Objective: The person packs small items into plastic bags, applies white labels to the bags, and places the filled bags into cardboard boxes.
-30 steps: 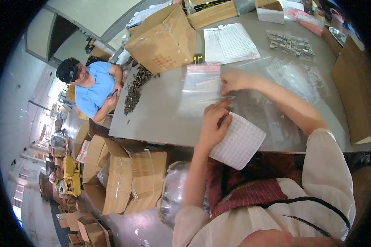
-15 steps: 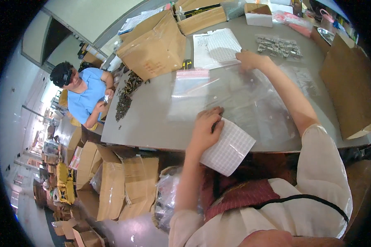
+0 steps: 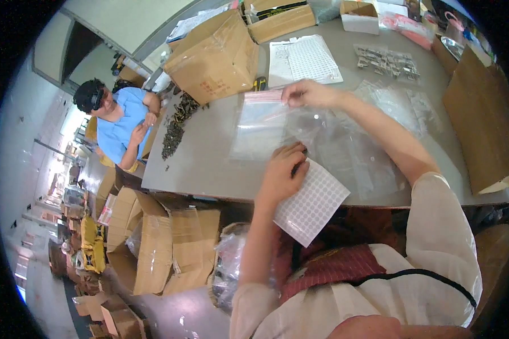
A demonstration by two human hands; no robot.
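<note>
My left hand (image 3: 284, 174) rests at the table's near edge. Its thumb clamps a white sheet of round stickers (image 3: 314, 204), which hangs partly over the edge. Something small and dark shows beside its fingers, too small to name. Farther out, my right hand (image 3: 306, 94) has its fingertips pinched together on what looks like the edge of a clear plastic bag (image 3: 311, 125). Just left of those fingertips lie zip bags (image 3: 260, 127) with a red stripe along the top. Beyond my right hand, another sheet of small round stickers (image 3: 311, 59) lies on white paper.
A large cardboard box (image 3: 215, 59) stands at the back left, beside a yellow-black cutter (image 3: 259, 84). Small dark metal parts (image 3: 174, 138) are heaped at the left. Bagged metal pieces (image 3: 385, 62) lie back right, near a cardboard flap (image 3: 478, 121). A co-worker (image 3: 119, 121) is at the left.
My right hand has moved left from the far sticker sheet to the top of the zip bags, and clear film beneath it has shifted. My left hand stays; its sheet has tilted slightly.
</note>
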